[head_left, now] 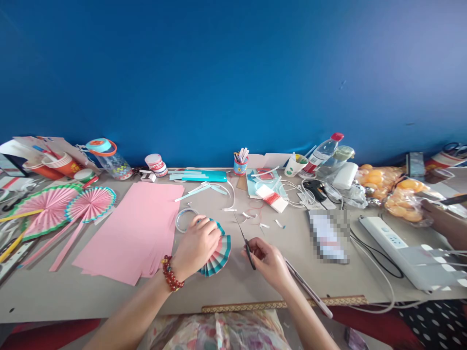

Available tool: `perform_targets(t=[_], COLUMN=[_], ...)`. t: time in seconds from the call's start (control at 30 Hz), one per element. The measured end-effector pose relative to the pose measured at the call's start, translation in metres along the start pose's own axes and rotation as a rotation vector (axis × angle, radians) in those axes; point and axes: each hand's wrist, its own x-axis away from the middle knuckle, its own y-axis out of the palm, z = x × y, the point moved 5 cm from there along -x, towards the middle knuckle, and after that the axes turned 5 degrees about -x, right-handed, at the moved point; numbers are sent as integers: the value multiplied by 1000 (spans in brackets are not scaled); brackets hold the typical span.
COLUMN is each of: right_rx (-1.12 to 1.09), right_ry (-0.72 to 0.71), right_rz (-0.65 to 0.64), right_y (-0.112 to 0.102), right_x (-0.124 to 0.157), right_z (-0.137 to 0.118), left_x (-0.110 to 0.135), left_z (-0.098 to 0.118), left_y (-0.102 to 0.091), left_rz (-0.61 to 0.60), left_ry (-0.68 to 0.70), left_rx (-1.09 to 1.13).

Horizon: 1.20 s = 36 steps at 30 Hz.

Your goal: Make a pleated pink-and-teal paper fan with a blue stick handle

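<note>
Behind everything we see a blue wall, and below it the grey worktop, where a wide spread of pink sheets lies to the left, with narrow strips at its near right corner. Beyond these, at the far left, lie a large pink fan with a green edge and, just beside it, a smaller pink fan with two long pink strips running from it; both look finished to us. Our left hand curls its fingers over the folded fan, which sits at the middle of the worktop; the tips are hidden, so we cannot tell whether they pinch or only press. Its pleats and teal edging are done, but its edge breaks at the upper right, so we judge that the round is not yet joined, and no long strips show on it. Our right hand has its fingers closed around the handle of the scissors, blades pointing away from us and apart from the fan. A clear ring of tape lies near the left hand, and small paper scraps suggest that some trimming is done.
</note>
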Motion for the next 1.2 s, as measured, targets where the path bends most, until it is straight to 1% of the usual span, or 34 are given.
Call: perform_targets(t=[0.07,0.13,0.2,0.27,0.37,0.43,0.57,0.7,0.9,1.03,1.1,1.17,1.2], right_rx=[207,382,505,577,651,677,662,639,554,533,526,500,484], right_ry=[29,50,81,106,107,77,-5,-43,-64,-57,-65,-103,-124], right_rz=[61,92,77,54,47,46,43,-1,-129,-129,-113,-102,-95], right_y=[-4,-6,-5,-4,-3,-2,-2,-2,-2,-2,-1,1,2], right_x=[-4,-6,-7,-7,-8,-9,-10,-12,-16,-16,-14,-11,-10], right_z=[2,7,13,19,20,19,16,16,14,12,9,3,0], left_x=[2,3,5,5,5,5,9,14,15,14,14,17,19], left_z=[1,3,5,7,13,17,26,28,21,18,12,1,-8], left_y=[3,5,7,9,15,21,33,38,42,39,33,26,23], left_rz=[-31,-43,-45,-54,-50,-41,-24,-23,-30,-29,-51,-54,-33], left_ry=[38,66,91,128,190,236,343,408,377,340,277,161,70], left_rx=[-14,-13,-12,-23,-72,-116,-160,-126,-83,24,135,247,287])
